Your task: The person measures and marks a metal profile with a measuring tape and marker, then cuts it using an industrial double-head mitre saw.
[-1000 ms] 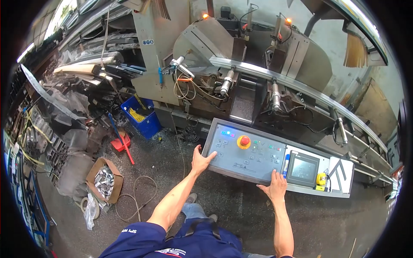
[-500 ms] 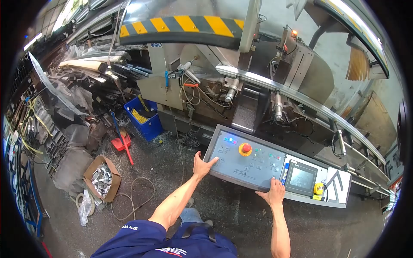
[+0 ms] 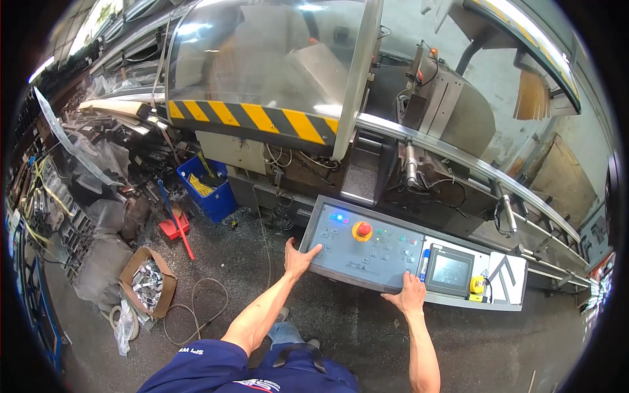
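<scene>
A grey control panel point(image 3: 341, 252) with small buttons stands before me. My left hand point(image 3: 299, 259) is at its left end, thumb laid on the face by a lower-left button, fingers apart at the outer edge. At the lower edge, the forefinger of my right hand point(image 3: 409, 296) touches a button near the panel's right side, with the thumb stretched out to the left. Neither hand holds anything. Between them sits a red mushroom button point(image 3: 362, 229) on a yellow ring. A blue marker point(image 3: 425, 264) lies right of my right fingertips, beside a touchscreen point(image 3: 451, 268).
A clear guard point(image 3: 262, 72) with a yellow-black stripe covers the machine's left side. A long metal profile point(image 3: 452, 147) runs to the right. A yellow tape measure point(image 3: 477, 285) rests on the panel. A blue bin point(image 3: 213, 196), red dustpan point(image 3: 173, 227) and carton point(image 3: 164, 296) stand left.
The clear striped guard on the left has come down over the clamps and the near end of the profile. Both hands keep their places on the panel; the view has shifted slightly.
</scene>
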Demonstrator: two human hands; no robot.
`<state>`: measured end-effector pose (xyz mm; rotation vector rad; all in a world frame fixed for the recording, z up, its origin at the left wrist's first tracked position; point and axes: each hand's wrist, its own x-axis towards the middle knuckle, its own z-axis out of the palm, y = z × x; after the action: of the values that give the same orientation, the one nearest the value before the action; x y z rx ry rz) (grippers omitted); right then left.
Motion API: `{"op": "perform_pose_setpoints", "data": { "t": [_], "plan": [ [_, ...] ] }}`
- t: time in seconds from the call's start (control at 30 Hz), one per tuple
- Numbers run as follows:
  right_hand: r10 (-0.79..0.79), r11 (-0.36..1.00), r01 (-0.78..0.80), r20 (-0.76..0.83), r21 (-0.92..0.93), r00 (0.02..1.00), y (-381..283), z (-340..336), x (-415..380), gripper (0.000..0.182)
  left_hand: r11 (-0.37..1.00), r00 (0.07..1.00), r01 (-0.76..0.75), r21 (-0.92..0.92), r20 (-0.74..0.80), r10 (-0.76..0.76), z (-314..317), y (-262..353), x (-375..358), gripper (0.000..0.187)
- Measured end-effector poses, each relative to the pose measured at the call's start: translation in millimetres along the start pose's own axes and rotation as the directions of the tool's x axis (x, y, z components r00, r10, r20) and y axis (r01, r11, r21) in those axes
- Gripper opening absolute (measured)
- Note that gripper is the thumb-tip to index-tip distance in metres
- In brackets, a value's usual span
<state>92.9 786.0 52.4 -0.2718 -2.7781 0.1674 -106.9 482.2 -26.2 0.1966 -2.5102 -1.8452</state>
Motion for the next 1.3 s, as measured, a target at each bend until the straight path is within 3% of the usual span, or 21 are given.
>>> {"op": "perform_pose_setpoints", "data": {
  "t": [0.6,0.97,1.17,1.23,1.3],
  "plan": [
    [0.031,0.999,-0.030,0.029,-0.011,0.999,-4.0,-0.7,1.5,0.094,0.985,0.983,0.165,0.059,-0.092,-0.159,-2.2,17.1,-12.4,0.132],
    [0.039,0.999,-0.039,0.061,0.001,0.997,-3.1,-0.3,2.3,0.095,0.976,0.975,0.198,0.086,-0.116,-0.188,-2.8,19.7,-14.0,0.137],
    [-0.046,0.998,0.044,-0.063,-0.036,0.997,-1.1,2.5,0.2,0.096,0.979,0.975,0.193,0.066,-0.121,-0.184,-1.9,19.6,-13.7,0.137],
    [0.050,0.999,-0.050,0.047,-0.009,0.998,-2.5,0.2,1.7,0.097,0.979,0.975,0.193,0.066,-0.125,-0.184,-2.8,20.9,-15.0,0.136],
    [-0.005,0.999,0.005,-0.002,-0.034,1.000,0.3,1.7,2.5,0.097,0.980,0.974,0.184,0.073,-0.144,-0.173,0.0,20.5,-15.6,0.135]
  ]
}}
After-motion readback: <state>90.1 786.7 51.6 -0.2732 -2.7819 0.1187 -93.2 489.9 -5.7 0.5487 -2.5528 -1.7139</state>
